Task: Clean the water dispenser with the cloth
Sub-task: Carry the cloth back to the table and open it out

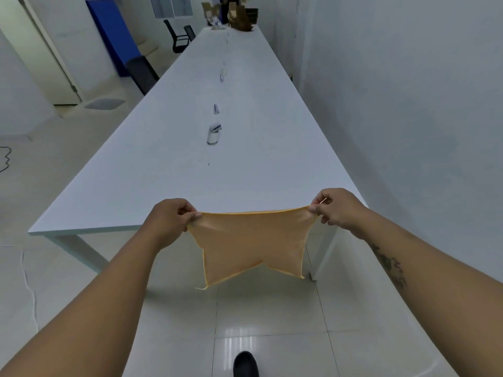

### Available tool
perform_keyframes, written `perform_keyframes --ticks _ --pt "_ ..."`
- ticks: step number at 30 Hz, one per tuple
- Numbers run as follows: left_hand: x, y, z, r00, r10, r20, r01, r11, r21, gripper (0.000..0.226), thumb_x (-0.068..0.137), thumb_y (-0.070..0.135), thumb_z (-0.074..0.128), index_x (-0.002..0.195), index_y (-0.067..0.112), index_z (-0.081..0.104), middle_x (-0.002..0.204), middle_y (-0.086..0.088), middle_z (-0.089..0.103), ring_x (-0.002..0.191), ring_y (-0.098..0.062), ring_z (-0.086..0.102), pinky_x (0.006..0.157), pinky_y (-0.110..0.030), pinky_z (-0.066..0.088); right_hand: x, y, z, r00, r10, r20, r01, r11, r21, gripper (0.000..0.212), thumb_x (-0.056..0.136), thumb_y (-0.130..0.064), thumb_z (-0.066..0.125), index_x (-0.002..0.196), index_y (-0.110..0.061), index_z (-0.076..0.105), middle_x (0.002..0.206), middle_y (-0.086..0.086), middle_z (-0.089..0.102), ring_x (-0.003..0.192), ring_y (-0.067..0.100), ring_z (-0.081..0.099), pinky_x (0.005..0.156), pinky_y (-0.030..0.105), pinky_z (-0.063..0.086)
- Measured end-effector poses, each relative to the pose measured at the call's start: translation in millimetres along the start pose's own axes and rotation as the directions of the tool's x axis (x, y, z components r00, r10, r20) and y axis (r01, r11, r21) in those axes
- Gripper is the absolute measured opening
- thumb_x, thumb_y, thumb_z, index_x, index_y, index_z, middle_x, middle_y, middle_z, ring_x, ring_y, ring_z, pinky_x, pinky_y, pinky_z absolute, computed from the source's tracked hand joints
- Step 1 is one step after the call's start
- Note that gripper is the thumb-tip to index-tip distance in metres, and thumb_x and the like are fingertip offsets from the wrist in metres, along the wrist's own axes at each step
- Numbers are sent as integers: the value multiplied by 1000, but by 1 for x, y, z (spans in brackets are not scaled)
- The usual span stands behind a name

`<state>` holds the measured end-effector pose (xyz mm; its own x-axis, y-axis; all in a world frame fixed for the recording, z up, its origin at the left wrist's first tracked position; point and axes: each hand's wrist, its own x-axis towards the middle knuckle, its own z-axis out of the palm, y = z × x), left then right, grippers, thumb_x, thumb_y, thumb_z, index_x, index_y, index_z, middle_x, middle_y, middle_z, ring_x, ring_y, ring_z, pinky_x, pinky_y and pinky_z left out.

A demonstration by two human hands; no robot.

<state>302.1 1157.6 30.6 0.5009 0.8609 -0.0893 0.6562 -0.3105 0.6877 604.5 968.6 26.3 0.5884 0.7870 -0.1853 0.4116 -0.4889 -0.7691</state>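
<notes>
Two-handed preparation step. Pinching cloth (251, 240) taut at upper corners with left hand (170, 221) and right hand (336, 209), fingers curled, before table (163, 186) edge. Next: bunch into pad, carry to probable water dispenser (214, 134), well apart mid-table.

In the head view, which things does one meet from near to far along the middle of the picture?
black shoe toe → orange mesh cloth → white cylinder with silver top → smaller white upright object → brown cardboard boxes
</notes>
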Motion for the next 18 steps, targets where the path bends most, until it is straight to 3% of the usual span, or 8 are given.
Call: perform_keyframes --ticks 5,10,18 --pt "102 -19 6 997 3 74 -6 999 43 13 93 25 67 83 16 67 85 0 68 71 -17 63 60 -23 42 93 -7 15 999 38 0 -38 999 -10 6 90 -18 69 87 -13 66 86 4 69 65 15 62 66 30 50" --pt "187 -22 13 995 -13 98 5 997 78 12 95 22 63 86 15 66 88 -3 67 71 -18 62 63 -27 44 169 -10 30 996 94 -1 -94 996 6 4 90 -14 66 86 -12 65 86 5 68 66 16 62 68 34 51" --pt "292 -19 26 998 -28 52 23 994 109 8 94 19 63 89 14 67 89 0 67 75 -20 65 69 -29 49 291 -13 35 993 118 30 -119 993 16 6 91 -14 65 85 -13 65 88 6 70 69 17 64 68 33 52"
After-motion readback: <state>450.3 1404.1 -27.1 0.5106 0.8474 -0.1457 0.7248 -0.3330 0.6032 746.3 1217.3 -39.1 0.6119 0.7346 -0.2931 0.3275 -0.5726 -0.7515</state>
